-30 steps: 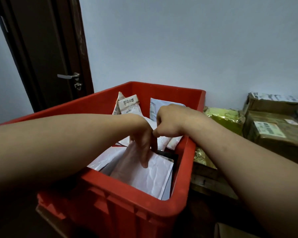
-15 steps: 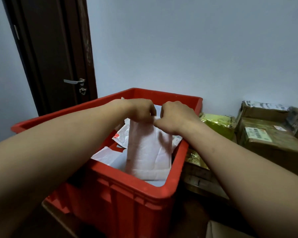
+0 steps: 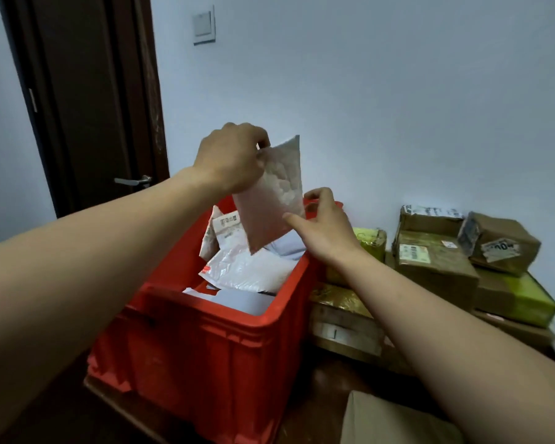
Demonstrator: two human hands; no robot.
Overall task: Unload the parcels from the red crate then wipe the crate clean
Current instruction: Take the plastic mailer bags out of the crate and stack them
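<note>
1. My left hand point(image 3: 229, 158) has its fingers point(image 3: 263, 143) pinched on the top corner of a white bubble mailer point(image 3: 271, 193), holding it upright above the red crate point(image 3: 205, 341).
2. My right hand point(image 3: 326, 225) is beside the mailer's lower right edge; its fingers point(image 3: 290, 217) are loosely spread, one tip touching the edge, gripping nothing.
3. The mailer hangs clear of the rim, over the crate's far half.
4. Inside the crate I see more white parcels point(image 3: 247, 270): a crumpled poly bag, flat envelopes, and a labelled packet point(image 3: 226, 224) leaning on the far wall.
5. The crate sits on a dark wooden table point(image 3: 327, 389).
6. Right of the crate, against the wall, cardboard boxes point(image 3: 436, 264) are stacked with yellow-green packages point(image 3: 369, 241).
7. A brown door point(image 3: 87, 107) with a metal handle stands at left, and a light switch point(image 3: 203, 24) is on the wall.
</note>
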